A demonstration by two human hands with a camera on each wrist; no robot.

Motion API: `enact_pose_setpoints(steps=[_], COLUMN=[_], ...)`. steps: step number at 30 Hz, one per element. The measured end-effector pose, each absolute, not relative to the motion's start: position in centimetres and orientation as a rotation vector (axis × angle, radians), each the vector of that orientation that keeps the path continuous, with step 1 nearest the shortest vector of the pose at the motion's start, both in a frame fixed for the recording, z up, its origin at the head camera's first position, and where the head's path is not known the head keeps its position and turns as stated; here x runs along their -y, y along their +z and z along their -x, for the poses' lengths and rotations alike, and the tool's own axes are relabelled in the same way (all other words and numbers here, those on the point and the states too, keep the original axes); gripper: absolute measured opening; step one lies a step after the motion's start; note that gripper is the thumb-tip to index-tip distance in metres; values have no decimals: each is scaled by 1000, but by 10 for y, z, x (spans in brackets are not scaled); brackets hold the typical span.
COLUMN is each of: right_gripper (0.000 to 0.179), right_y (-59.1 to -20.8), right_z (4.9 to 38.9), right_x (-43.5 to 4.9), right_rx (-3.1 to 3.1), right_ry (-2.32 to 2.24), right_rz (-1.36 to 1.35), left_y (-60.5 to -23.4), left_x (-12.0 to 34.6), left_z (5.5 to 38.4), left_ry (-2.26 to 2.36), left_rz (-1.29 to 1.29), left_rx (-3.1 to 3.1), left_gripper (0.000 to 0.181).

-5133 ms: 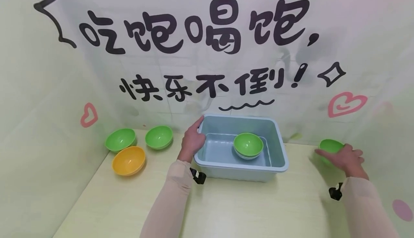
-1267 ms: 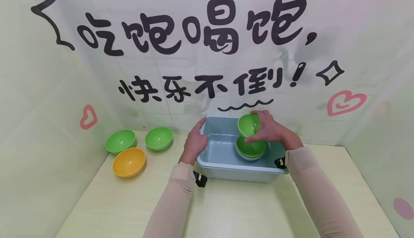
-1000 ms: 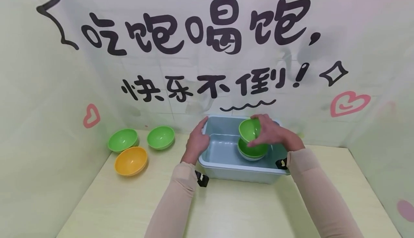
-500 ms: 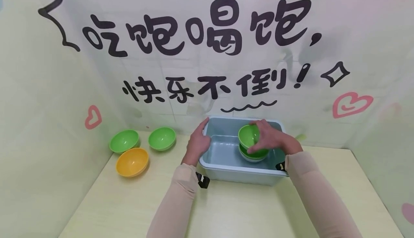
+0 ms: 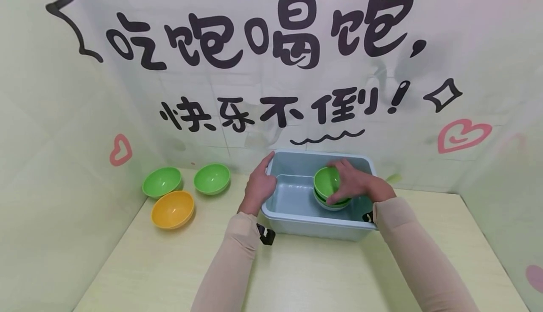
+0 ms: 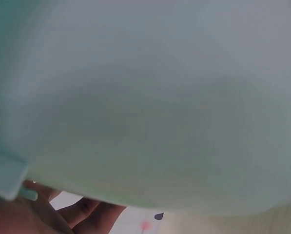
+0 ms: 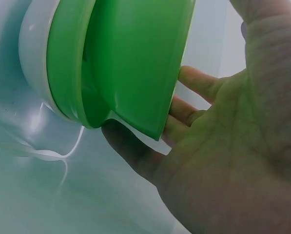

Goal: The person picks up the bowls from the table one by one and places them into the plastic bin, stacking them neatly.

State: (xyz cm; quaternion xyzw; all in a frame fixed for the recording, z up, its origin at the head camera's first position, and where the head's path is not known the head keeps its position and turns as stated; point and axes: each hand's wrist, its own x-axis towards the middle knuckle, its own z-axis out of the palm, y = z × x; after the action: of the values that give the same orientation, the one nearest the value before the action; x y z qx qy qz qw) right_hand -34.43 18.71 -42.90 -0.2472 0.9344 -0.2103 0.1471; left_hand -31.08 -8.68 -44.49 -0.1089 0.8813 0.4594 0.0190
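In the head view, my left hand [image 5: 259, 187] grips the left rim of the light blue tub [image 5: 318, 225]. The left wrist view is mostly filled by the tub's pale outer wall [image 6: 150, 122], with some fingers [image 6: 82, 214] showing below it. Inside the tub, my right hand [image 5: 354, 180] holds a green bowl [image 5: 326, 182] by its rim. This bowl leans into the top of a stack. In the right wrist view, another green bowl [image 7: 65, 63] sits beneath it, nested in a whitish bowl [image 7: 35, 48]. My right thumb [image 7: 130, 148] lies near the lower green rim.
Two green bowls, one at the back corner [image 5: 162, 182] and one beside it [image 5: 212, 179], stand left of the tub with an orange bowl [image 5: 172, 209] in front. A printed backdrop [image 5: 263, 67] rises behind the pale table [image 5: 297, 274], and side sheets flank it.
My right hand has carried the green bowl from the table's right side into the tub. Over the last second it has lowered the bowl onto the stack. My left hand keeps its grip.
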Motion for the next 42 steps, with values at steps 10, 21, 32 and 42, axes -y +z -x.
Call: enact_pose_setpoints(steps=[10,21,32,42], right_gripper=[109,108,101,96], right_y=[-431,-429,-434,-430], right_z=[344,344,350,344], right_x=[-187,-186,-187,-185], right_rx=[-2663,-2741,-2724,-2692], right_ry=[-595,-391,-353,-400], right_rz=[672,643,608,595], left_y=[-441,-443,-444,-442], left_x=[87,86,86,86], left_z=[309,309,311,309], left_ry=[1435,1453,1444,1436], left_rz=[330,341,345,355], left_rx=[-2727,-2709,-2720,-2716], left_gripper=[78,77,77,77])
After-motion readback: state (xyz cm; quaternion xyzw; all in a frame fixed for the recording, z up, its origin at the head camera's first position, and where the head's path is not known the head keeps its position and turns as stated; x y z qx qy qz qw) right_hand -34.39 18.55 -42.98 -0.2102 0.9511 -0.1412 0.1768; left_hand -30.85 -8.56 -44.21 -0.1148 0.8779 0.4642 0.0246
